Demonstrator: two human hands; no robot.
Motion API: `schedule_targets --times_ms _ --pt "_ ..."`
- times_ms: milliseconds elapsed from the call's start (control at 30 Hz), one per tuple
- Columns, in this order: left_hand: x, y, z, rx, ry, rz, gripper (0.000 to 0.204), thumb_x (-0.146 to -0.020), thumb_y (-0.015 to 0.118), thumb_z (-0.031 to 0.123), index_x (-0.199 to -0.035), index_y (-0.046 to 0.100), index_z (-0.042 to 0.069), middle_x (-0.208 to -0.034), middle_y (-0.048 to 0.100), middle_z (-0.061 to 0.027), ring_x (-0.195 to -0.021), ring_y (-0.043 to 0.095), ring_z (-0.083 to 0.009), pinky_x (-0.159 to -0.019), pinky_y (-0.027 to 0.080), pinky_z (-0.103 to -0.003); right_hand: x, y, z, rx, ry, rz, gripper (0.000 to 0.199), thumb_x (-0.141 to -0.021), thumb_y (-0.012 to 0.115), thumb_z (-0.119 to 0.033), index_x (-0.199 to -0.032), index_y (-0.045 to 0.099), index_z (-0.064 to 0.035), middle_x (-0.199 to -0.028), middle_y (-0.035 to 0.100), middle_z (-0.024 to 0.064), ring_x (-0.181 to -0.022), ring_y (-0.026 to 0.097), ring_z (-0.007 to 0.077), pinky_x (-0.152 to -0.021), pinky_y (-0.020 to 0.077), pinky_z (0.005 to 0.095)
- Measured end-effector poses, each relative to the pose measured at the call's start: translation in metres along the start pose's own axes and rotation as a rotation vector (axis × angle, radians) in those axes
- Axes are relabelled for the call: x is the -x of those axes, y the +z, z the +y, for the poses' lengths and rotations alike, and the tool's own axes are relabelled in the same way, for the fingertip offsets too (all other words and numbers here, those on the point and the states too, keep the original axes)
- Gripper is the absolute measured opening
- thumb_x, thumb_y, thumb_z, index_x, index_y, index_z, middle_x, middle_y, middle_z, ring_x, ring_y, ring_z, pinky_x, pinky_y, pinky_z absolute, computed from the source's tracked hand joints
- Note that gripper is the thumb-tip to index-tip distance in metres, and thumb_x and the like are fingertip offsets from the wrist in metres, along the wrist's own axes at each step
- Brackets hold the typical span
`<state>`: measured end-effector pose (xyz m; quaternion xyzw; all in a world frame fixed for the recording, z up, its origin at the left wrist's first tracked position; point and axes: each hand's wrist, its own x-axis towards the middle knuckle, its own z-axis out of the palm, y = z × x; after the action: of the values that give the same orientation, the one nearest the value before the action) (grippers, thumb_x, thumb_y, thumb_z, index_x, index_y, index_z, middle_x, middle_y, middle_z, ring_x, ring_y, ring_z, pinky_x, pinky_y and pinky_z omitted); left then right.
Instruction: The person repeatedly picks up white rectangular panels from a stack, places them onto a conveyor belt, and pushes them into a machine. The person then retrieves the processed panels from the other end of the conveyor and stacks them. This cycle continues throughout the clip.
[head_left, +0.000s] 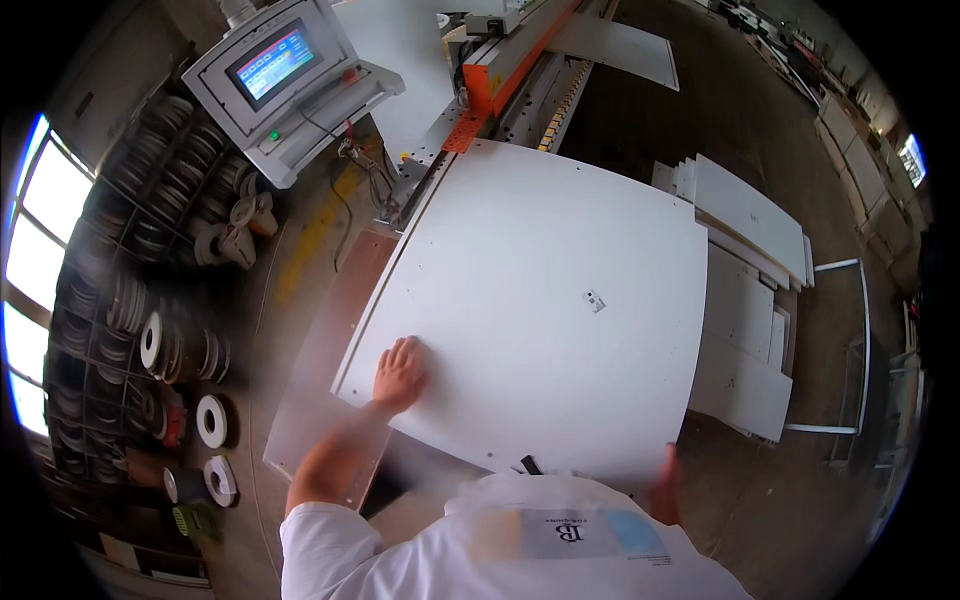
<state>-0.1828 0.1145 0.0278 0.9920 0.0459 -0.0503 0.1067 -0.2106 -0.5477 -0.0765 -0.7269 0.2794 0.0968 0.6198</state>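
A large white panel (540, 300) with small holes near its edges lies before me, its far end against the orange-fronted machine (482, 90). A small printed label (594, 301) is stuck on its top face. My left hand (400, 376) rests flat on the panel close to its left near corner, fingers stretched forward and holding nothing. At the panel's right near corner, my right hand (667, 485) is upright beside the edge. It is blurred and seen edge-on, so its grip does not show. The panel's near edge meets my white shirt.
A brownish support board (330, 350) extends under the panel's left side. A control console (290, 85) with a lit screen stands far left. Racks of edging rolls (150, 340) line the left. Stacked white panels (745, 340) and a metal frame (862, 350) are on the right.
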Motion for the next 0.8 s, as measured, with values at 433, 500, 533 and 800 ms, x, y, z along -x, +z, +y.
schedule_targets --times_ms 433,500,533,800 --pt "-0.026 0.003 -0.013 -0.039 -0.128 0.163 0.061 -0.098 0.052 0.037 -0.152 0.039 0.012 -0.164 0.029 -0.0077 -0.154 0.019 -0.0289 -0.125 0.012 -0.048 0.029 0.075 -0.082 -0.104 0.045 0.001 0.043 -0.097 0.065 -0.033 -0.117 0.068 0.0049 -0.111 0.07 0.0122 -0.097 0.064 0.0209 -0.084 0.0519 0.0371" --pt "-0.029 0.006 -0.015 -0.048 -0.127 0.153 0.061 -0.098 0.053 0.037 -0.152 0.04 0.013 -0.164 0.029 -0.0073 -0.154 0.019 -0.0286 -0.125 0.012 -0.048 0.03 0.082 -0.083 -0.201 -0.003 -0.066 0.043 -0.098 0.064 -0.032 -0.12 0.066 0.0051 -0.114 0.069 0.0125 -0.1 0.063 0.0208 -0.086 0.0515 0.037" --pt "-0.03 0.007 -0.016 -0.051 -0.133 0.151 0.061 -0.098 0.053 0.037 -0.152 0.04 0.014 -0.164 0.029 -0.0073 -0.154 0.019 -0.0285 -0.125 0.012 -0.048 0.026 0.081 -0.08 -0.243 -0.001 -0.106 0.043 -0.099 0.063 -0.031 -0.121 0.066 0.0052 -0.115 0.068 0.0125 -0.101 0.063 0.0209 -0.086 0.0513 0.0371" --pt "-0.066 -0.005 -0.003 -0.012 -0.135 0.15 0.061 -0.097 0.055 0.037 -0.151 0.041 0.014 -0.163 0.03 -0.0075 -0.154 0.02 -0.0289 -0.125 0.013 -0.048 -0.007 0.081 -0.093 -0.281 0.105 -0.05 0.041 -0.099 0.063 -0.032 -0.116 0.066 0.0048 -0.109 0.068 0.0111 -0.096 0.063 0.0193 -0.08 0.0522 0.0365"
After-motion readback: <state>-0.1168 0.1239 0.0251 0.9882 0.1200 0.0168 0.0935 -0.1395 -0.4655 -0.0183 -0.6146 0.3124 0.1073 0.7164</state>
